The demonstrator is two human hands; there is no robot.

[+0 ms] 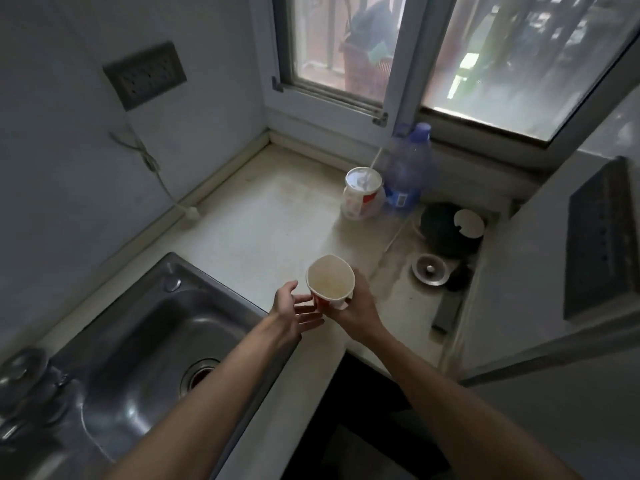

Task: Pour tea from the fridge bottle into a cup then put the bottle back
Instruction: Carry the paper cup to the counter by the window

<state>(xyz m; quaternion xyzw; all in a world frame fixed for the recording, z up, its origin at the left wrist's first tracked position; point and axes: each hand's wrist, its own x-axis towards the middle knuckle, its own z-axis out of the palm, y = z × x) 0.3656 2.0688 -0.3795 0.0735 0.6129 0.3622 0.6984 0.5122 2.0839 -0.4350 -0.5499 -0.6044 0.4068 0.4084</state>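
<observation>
I hold the cup (330, 284) in my right hand (356, 308), left hand (294, 311) fingers spread beside it; next, I judge, fetch the fridge bottle.

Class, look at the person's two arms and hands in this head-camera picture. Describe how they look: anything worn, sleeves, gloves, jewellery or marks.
Both forearms are bare as far as the frame shows, with no sleeves in view. The left hand and right hand wear no gloves. No watch, bracelet or ring is visible on either wrist or on the fingers that show. No markings can be made out in this dim light.
</observation>
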